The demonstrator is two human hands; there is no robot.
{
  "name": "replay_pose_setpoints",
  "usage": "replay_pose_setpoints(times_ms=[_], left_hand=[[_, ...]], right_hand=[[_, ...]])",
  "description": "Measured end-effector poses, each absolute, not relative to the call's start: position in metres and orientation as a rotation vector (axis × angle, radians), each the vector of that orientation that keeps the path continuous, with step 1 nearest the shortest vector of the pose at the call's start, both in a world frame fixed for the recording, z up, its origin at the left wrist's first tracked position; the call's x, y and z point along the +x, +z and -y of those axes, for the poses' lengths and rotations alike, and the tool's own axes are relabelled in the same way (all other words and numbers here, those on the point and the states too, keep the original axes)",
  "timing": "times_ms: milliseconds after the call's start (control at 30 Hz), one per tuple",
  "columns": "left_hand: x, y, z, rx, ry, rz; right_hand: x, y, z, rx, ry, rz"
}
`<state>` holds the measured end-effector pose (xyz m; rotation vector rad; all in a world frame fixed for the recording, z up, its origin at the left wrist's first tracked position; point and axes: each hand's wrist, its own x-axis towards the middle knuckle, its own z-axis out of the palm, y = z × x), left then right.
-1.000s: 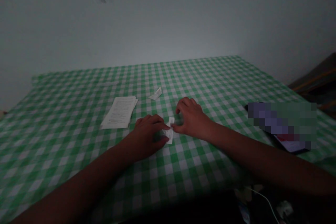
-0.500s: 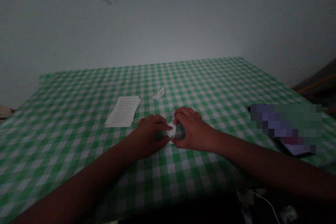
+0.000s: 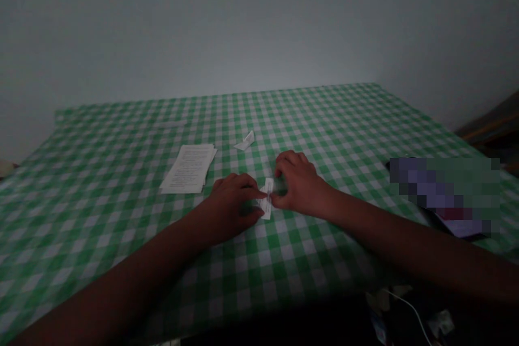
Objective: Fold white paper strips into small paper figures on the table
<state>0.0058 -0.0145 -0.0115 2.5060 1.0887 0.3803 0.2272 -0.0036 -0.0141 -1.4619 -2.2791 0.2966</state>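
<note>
A small folded piece of printed paper (image 3: 267, 206) lies on the checked cloth in front of me. My left hand (image 3: 233, 203) holds it from the left, index fingertip and thumb on the paper. On the other side is my right hand (image 3: 298, 181), its thumb tip at or close to the paper's right edge. The right fingers are raised and curved, apart from the thumb, and nothing shows between them. Farther back stands a small folded paper boat (image 3: 245, 141). Left of it rests a stack of printed paper sheets (image 3: 188, 168).
A green-and-white checked tablecloth (image 3: 324, 124) covers the table, which reaches back to a pale wall (image 3: 259, 27). On the right lies a dark-edged device (image 3: 462, 227), mostly blurred out by pixels. Below the table's front edge a white cable (image 3: 409, 305) hangs.
My right hand has let go of the folded paper's far end and moved slightly up and away. More of the paper shows, as a narrow upright strip. My left hand stays on it.
</note>
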Motion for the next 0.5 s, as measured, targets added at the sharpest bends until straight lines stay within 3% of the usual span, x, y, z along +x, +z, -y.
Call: replay_pose_setpoints(times_ms=[233, 500], left_hand=[[0.006, -0.014, 0.014, 2.513, 0.403, -1.102], [0.008, -0.010, 0.018, 2.504, 0.411, -1.120]], right_hand=[[0.229, -0.017, -0.016, -1.595, 0.249, 2.176], [0.226, -0.014, 0.015, -1.356, 0.331, 2.338]])
